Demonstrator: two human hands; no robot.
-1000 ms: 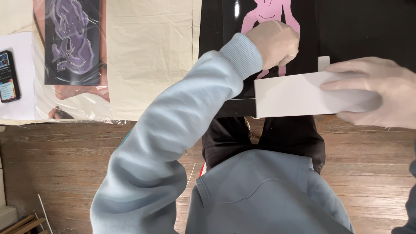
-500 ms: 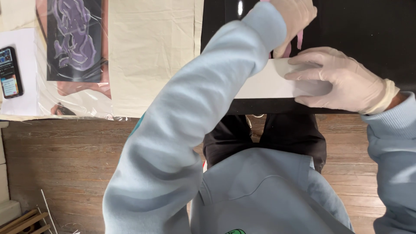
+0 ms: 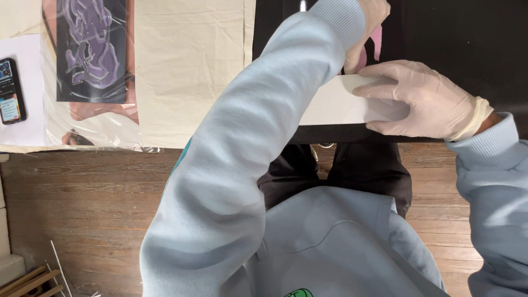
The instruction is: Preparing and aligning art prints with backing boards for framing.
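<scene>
Flat-palmed, the gloved right hand (image 3: 426, 102) pins a white sheet (image 3: 335, 104) at the black table's near edge (image 3: 352, 133); the left hand (image 3: 367, 22) pinches its far edge, steadying it.

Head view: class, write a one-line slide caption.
Gloved right hand presses a white card flat on black fabric; left hand pinches its top edge.

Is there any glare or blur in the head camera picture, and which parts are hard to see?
Head view: even, soft light; glare on the clear plastic wrap; the near sleeve is slightly soft; the left hand is cut by the frame; the right hand on the white sheet is sharp.
</scene>
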